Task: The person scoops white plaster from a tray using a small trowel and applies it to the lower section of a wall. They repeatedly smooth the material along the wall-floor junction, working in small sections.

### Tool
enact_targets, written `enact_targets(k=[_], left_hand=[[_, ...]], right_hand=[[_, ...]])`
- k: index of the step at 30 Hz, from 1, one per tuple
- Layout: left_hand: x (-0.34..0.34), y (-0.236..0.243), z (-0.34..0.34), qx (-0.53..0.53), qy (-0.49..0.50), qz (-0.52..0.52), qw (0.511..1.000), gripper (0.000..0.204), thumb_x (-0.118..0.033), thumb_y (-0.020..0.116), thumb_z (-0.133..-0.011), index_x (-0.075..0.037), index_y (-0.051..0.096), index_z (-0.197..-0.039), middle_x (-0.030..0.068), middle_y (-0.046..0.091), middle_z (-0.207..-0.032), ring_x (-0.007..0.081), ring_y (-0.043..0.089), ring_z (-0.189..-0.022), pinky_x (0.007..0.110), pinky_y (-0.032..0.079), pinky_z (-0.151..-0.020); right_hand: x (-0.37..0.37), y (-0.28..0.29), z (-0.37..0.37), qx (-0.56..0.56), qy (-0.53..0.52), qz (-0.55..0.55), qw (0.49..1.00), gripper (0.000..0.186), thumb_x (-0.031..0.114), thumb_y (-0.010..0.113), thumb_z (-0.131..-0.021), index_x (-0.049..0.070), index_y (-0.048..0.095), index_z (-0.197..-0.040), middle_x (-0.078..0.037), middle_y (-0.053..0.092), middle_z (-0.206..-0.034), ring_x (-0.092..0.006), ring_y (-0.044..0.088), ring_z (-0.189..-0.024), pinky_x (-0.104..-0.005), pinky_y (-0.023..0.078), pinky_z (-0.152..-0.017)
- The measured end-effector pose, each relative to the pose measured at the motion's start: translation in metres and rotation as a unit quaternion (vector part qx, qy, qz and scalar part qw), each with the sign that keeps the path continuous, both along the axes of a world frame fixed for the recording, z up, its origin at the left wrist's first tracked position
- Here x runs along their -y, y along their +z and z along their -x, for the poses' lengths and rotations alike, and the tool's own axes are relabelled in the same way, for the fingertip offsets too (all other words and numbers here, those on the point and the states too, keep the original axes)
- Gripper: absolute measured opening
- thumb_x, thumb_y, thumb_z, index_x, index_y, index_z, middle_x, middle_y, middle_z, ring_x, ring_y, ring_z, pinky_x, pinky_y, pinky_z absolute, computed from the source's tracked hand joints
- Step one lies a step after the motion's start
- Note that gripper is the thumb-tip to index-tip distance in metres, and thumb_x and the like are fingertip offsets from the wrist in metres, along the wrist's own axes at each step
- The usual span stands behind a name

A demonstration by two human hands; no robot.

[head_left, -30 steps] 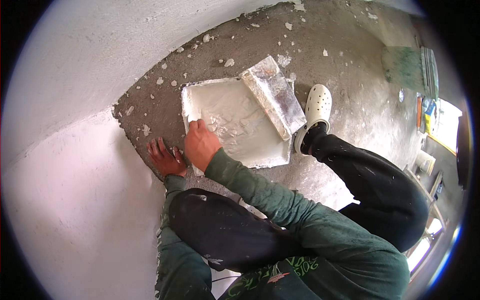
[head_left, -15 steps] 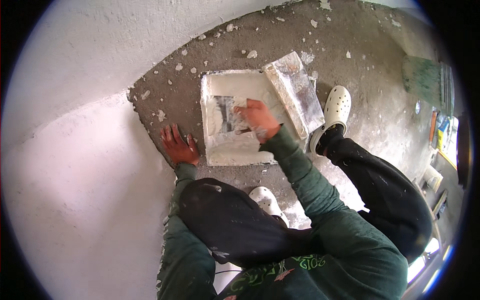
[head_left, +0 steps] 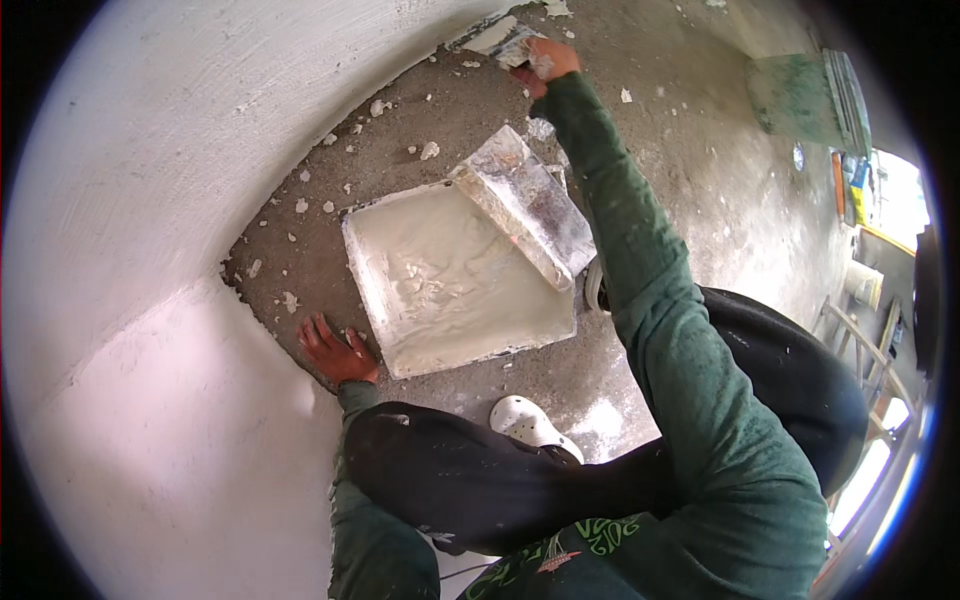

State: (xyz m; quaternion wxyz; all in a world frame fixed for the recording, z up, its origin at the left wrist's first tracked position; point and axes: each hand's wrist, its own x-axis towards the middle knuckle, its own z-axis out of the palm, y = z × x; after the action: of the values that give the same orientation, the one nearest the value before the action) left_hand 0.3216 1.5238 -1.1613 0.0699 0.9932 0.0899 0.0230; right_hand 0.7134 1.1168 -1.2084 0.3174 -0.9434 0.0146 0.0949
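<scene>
My right hand [head_left: 545,62] reaches far out at the top, closed round the grip of a plaster trowel [head_left: 497,40]. Off-white plaster lies on the trowel's blade, whose far end is close to the foot of the white wall [head_left: 200,110]. My left hand [head_left: 336,348] is pressed flat on the floor with its fingers spread, beside the lower left wall. Between the hands lies a shallow square tray [head_left: 368,305] of wet off-white plaster. A plaster-crusted rectangular block or box [head_left: 528,200] rests across the tray's right corner.
Dried plaster crumbs [head_left: 378,107] dot the concrete floor [head_left: 690,180] along the wall. To the far right lies a greenish translucent bucket [head_left: 808,95], with a small white container [head_left: 862,284] lower down. My white clog [head_left: 528,420] is just below the tray.
My right hand has moved from above the tray up and away to the wall's foot, taking the trowel with it. My left hand stays on the floor. The view has shifted.
</scene>
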Motion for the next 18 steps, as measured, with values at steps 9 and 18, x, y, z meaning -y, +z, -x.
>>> enact_targets(k=[9, 18], left_hand=[[0.016, -0.005, -0.014, 0.012, -0.005, -0.007, 1.0, 0.052, -0.031, 0.041, -0.093, -0.001, 0.032, -0.136, 0.0205, 0.032, -0.136, 0.0404, 0.027, -0.13, 0.054, 0.023, -0.106], [0.028, -0.021, -0.02, 0.029, -0.024, 0.002, 0.999, 0.052, -0.033, 0.039, -0.095, -0.002, 0.033, -0.135, 0.0204, 0.033, -0.136, 0.0407, 0.027, -0.13, 0.055, 0.025, -0.104]], right_hand=[[-0.016, 0.011, -0.038, -0.032, -0.175, -0.184, 0.967, 0.017, 0.02, 0.058, -0.086, 0.006, 0.064, -0.093, -0.004, 0.068, -0.09, -0.0173, 0.067, -0.084, -0.0334, 0.057, -0.07], [0.017, -0.003, -0.063, 0.08, 0.047, 0.266, 0.96, 0.019, 0.021, 0.058, -0.086, 0.004, 0.065, -0.093, -0.007, 0.067, -0.087, -0.0196, 0.065, -0.08, -0.0345, 0.055, -0.07]])
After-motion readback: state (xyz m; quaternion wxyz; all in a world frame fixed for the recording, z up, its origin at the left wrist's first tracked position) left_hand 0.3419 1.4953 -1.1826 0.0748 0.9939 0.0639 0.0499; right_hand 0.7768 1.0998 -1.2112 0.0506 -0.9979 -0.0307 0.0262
